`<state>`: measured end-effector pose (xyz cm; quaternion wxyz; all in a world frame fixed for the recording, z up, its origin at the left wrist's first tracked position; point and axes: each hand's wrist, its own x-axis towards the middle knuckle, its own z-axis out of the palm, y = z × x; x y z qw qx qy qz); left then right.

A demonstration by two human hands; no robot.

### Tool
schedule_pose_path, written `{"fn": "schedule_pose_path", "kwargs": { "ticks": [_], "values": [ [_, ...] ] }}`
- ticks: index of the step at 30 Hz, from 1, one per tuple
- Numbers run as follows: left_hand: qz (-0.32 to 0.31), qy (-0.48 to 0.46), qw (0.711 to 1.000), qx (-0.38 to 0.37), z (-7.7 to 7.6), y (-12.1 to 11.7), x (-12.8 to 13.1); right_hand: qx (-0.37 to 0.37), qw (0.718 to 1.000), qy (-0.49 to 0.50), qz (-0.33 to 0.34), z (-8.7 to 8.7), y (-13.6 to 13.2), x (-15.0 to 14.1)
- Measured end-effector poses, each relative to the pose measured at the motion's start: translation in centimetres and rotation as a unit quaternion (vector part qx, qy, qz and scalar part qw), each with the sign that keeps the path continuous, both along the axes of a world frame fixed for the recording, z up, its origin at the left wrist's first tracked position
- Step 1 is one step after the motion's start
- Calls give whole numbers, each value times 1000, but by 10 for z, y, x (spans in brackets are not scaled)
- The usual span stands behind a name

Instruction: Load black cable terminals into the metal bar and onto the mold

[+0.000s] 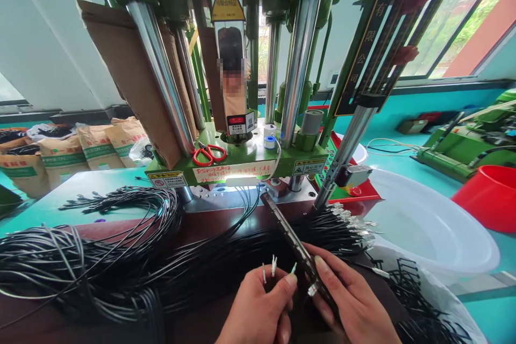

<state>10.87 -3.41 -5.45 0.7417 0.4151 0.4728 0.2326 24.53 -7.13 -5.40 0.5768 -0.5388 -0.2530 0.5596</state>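
Note:
Near the bottom centre my left hand is closed, with the thumb pressed against the fingers. Three cable ends with small metal tips stick up from it; one tip looks greenish. To its right, my right hand grips a long dark metal bar with notches along its length. The bar slants up and left towards the press. A small silvery connector sits at the bar's lower end, between the hands. Behind both hands a thick bundle of black cables crosses the table.
A green press with steel columns stands ahead, red-handled snips on its ledge. Silvery connector ends lie at right, beside moulded black pieces on a plastic bag. A white tub and red bucket stand beyond.

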Motion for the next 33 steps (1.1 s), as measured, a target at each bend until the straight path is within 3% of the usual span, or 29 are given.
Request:
{"fn": "schedule_pose_path", "kwargs": {
  "ticks": [7,24,33],
  "values": [
    [-10,-45,999,-12,11,-1,0,7,999,-26,23,-4,1,1],
    [-34,-122,988,-84,10,1,-2,31,997,-49,46,-2,-2,1],
    [-19,-118,988,-102,12,1,0,32,998,-45,32,-7,-3,-1]
  ]
}}
